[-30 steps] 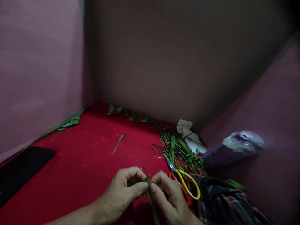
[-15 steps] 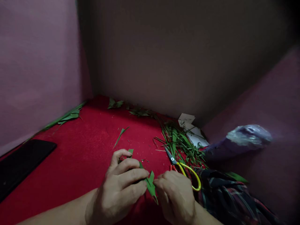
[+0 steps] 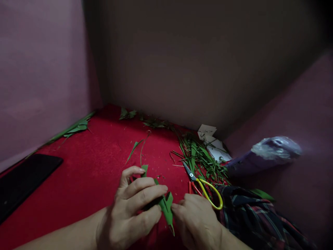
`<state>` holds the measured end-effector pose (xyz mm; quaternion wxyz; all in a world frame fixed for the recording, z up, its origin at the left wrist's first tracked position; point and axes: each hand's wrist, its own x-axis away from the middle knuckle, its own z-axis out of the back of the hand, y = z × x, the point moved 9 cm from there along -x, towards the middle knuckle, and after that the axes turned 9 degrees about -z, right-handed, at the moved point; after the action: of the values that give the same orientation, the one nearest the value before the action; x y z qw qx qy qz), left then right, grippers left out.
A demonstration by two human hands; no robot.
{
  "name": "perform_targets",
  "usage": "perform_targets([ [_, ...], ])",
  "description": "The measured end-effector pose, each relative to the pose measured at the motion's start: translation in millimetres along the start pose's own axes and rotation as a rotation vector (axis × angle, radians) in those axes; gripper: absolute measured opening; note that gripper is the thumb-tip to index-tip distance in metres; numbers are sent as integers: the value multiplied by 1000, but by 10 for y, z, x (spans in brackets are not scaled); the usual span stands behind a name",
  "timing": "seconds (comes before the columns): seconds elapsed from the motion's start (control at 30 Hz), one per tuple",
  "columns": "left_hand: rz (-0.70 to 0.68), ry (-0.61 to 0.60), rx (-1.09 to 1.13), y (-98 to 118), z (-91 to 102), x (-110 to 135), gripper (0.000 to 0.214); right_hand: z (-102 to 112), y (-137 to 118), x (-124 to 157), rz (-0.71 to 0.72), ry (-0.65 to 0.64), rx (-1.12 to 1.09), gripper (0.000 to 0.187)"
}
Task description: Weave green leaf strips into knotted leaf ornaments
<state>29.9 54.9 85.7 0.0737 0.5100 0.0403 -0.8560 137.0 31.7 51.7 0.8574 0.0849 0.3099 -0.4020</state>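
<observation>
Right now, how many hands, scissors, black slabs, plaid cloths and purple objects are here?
Bare left hand and right hand: 2
Yellow-and-red-handled scissors: 1
Flat black rectangular slab: 1
Dark plaid cloth: 1
Partly plastic-covered purple object: 1
Total: 6

A black phone [image 3: 31, 180] lies lower left, plaid cloth [image 3: 256, 218] lower right, white papers [image 3: 217, 151] right of centre.

One camera, which I see worn on the person's head, faces forward and down. The bare left hand [image 3: 125, 215] and right hand [image 3: 196, 217] sit close at the lower edge; beyond the flat red surface [image 3: 101, 146], the dark grey-brown wall [image 3: 166, 62] closes the view.
</observation>
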Motion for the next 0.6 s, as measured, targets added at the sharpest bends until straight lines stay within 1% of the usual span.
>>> perform_targets([
  [0.1,-1,19,-13,3,22,24,21,160,-82,-21,20,175,63,16],
  [0.17,-28,19,-6,22,26,28,22,219,-94,-22,-6,247,66,16],
  [0.27,-58,6,4,44,12,27,23,208,-115,17,21,258,30,18],
  [0.4,-24,25,6,19,6,32,20,172,-103,69,59,230,34,24],
  [0.47,-12,33,3,12,5,28,21,177,-107,62,71,222,48,23],
  [0.53,-15,28,-3,15,-1,17,22,216,-120,44,77,243,52,21],
  [0.6,-6,18,8,6,-10,10,25,218,-132,20,81,223,59,18],
])
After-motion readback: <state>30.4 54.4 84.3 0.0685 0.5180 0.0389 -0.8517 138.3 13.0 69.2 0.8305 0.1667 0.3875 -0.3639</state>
